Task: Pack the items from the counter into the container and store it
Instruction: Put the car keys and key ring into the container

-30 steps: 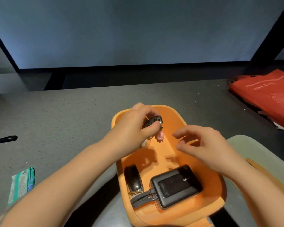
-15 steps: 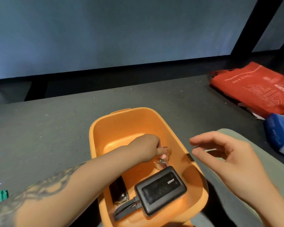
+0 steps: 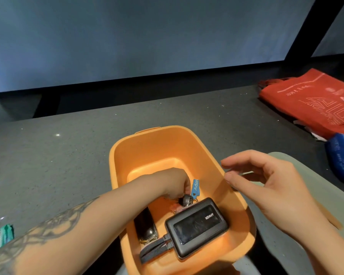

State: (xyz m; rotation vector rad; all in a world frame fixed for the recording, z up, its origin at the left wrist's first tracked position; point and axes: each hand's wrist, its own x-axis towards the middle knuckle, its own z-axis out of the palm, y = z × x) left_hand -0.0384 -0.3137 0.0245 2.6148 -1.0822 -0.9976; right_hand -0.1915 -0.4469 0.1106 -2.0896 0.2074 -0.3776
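Observation:
An orange container [image 3: 147, 143] sits on the dark grey counter [image 3: 58, 155] in front of me. Inside lie a black power bank [image 3: 197, 227] with a grey strap, and a dark key fob [image 3: 146, 225] to its left. My left hand [image 3: 171, 183] reaches down into the container, its fingers on a bunch of keys [image 3: 187, 200] with a blue tag [image 3: 195, 186] and a pink charm, which rests on the bottom beside the power bank. My right hand [image 3: 270, 187] hovers open over the container's right rim, holding nothing.
A red bag [image 3: 310, 102] lies at the back right of the counter, with a blue bag [image 3: 342, 157] in front of it. A pale green lid or board [image 3: 326, 195] lies under my right hand. A green packet [image 3: 0, 237] sits at the left edge.
My left hand has lowered the keys from above the container down to its bottom. My right hand has drifted right, from over the container to its right rim.

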